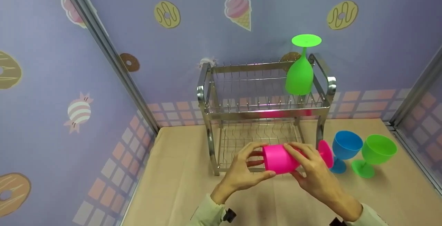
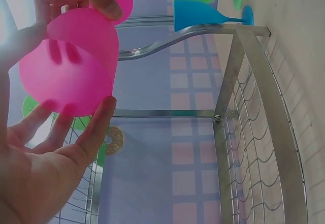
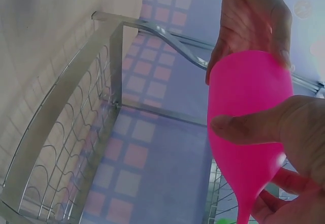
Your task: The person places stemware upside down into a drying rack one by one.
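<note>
A pink plastic goblet (image 1: 278,159) lies sideways in the air between both hands, its mouth toward the left and its round foot toward the right. My left hand (image 1: 240,171) holds the rim end, thumb below and fingers behind. Around the bowl near the stem, my right hand (image 1: 313,168) grips with fingers over the top and thumb underneath. In the left wrist view the goblet's open mouth (image 2: 66,79) shows, and fingers appear as dark shapes through its wall. A green goblet (image 1: 299,77) stands upside down on the upper tier of the metal dish rack (image 1: 269,114).
On the table (image 1: 179,170), right of the rack, a blue goblet (image 1: 347,145) and another green goblet (image 1: 379,149) stand upright side by side. The rack's lower wire shelf (image 1: 241,139) lies behind the hands. Patterned walls (image 1: 114,139) enclose the back and sides.
</note>
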`<state>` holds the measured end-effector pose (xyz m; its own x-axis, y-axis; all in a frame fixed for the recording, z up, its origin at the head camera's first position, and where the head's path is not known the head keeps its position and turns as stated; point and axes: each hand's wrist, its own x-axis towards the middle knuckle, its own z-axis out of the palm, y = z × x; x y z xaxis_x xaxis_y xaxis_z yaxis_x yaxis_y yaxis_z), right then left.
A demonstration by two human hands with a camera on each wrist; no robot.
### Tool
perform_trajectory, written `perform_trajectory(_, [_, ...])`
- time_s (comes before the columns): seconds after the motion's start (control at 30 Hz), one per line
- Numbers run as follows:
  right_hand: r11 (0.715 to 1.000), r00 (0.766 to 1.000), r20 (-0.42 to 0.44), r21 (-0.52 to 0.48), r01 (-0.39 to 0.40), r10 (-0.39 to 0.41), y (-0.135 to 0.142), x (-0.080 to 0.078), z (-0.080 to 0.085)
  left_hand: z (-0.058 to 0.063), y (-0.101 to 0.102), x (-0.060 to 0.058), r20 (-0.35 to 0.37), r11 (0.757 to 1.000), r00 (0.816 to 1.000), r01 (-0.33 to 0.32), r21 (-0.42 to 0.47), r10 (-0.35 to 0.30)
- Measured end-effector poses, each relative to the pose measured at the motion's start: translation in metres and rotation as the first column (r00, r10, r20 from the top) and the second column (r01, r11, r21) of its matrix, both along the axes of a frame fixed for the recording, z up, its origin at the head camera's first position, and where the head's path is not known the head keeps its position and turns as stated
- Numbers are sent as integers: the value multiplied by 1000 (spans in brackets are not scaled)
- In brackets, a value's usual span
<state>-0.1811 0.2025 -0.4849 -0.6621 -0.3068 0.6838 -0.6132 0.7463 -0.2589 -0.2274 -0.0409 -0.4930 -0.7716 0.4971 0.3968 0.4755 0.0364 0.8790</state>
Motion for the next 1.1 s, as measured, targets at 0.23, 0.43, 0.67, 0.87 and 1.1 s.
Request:
perform_trajectory(0.23, [995, 981, -170, -19, -94, 90, 5, 5, -2, 1, -4, -2, -16, 999, 999, -30, 14, 30])
perform_trajectory(0.43, [953, 936, -331, -225, -204, 123, 4, 11, -16, 2, -7, -1, -3, 998, 998, -55, 2, 55])
perform_trajectory(0.67, [766, 974, 55, -628, -138, 221, 0, 14, -44, 5, -5, 0, 33, 998, 998, -59, -4, 60])
perform_trajectory(0.87, [293, 743, 275, -950, 111, 610, -4, 12, -38, 7, 2, 3, 76, 999, 996, -41, 1, 41])
perform_trajectory(1.1, [50, 629, 90, -995, 81, 772, -6, 2, -34, 6, 5, 4, 100, 1000, 995, -24, 14, 23])
